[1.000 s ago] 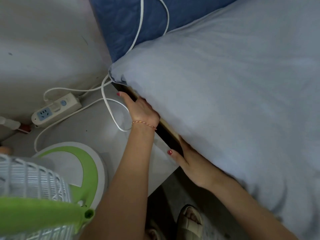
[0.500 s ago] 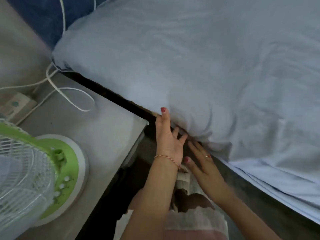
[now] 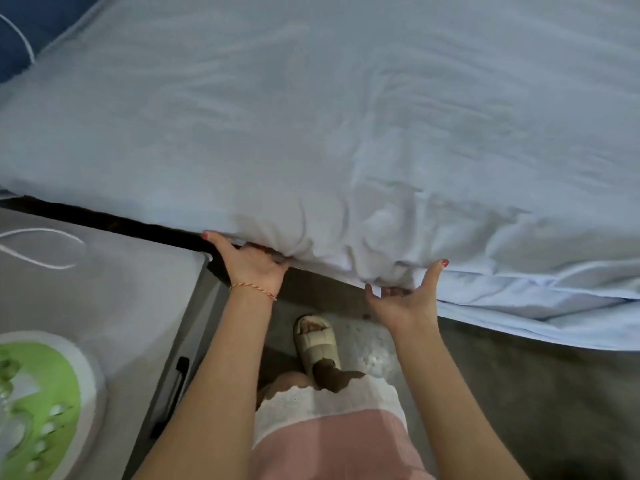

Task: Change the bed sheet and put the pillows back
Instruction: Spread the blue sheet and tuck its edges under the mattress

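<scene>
Fingers of the left hand (image 3: 254, 263) and right hand (image 3: 403, 299) seem curled under the bunched edge of the pale blue cotton bed sheet (image 3: 311, 133) along the bedside, so tucking should push deep and flat, working rightward where cloth hangs loose.

Both hands have moved apart along the bed sheet (image 3: 346, 133) edge: left hand (image 3: 251, 263) near the bedside table (image 3: 114, 299), right hand (image 3: 405, 303) farther from it
</scene>
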